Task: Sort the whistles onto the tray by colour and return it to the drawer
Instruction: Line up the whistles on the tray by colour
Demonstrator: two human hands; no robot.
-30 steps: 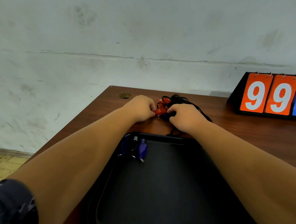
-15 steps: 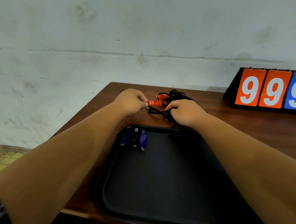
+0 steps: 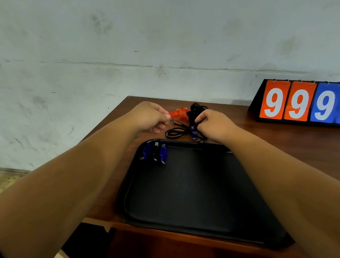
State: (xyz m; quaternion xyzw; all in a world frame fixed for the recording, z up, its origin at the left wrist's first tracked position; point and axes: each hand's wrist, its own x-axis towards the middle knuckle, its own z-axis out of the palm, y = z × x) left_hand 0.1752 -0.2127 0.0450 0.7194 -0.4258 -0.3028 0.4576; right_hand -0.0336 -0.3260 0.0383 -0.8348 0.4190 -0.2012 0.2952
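- Since a second ago the left hand [image 3: 147,117] has drawn a red whistle [image 3: 178,113] leftward, clear of the cord tangle [image 3: 195,110]; grip pinched on its near end.
- Right hand [image 3: 215,125] pins the cords, closed on them; a blue whistle [image 3: 193,133] lies beside it on the surface [image 3: 285,141].
- Judgement: red one nearly free (cord possibly snagged).
- Tray [image 3: 201,191] holds blue whistles [image 3: 155,153] at its far-left corner only.

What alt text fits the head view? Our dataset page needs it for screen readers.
A person's left hand pinches a red whistle while the right hand grips a tangle of black cords on a wooden table. In front lies a black tray with blue whistles in its far left corner.
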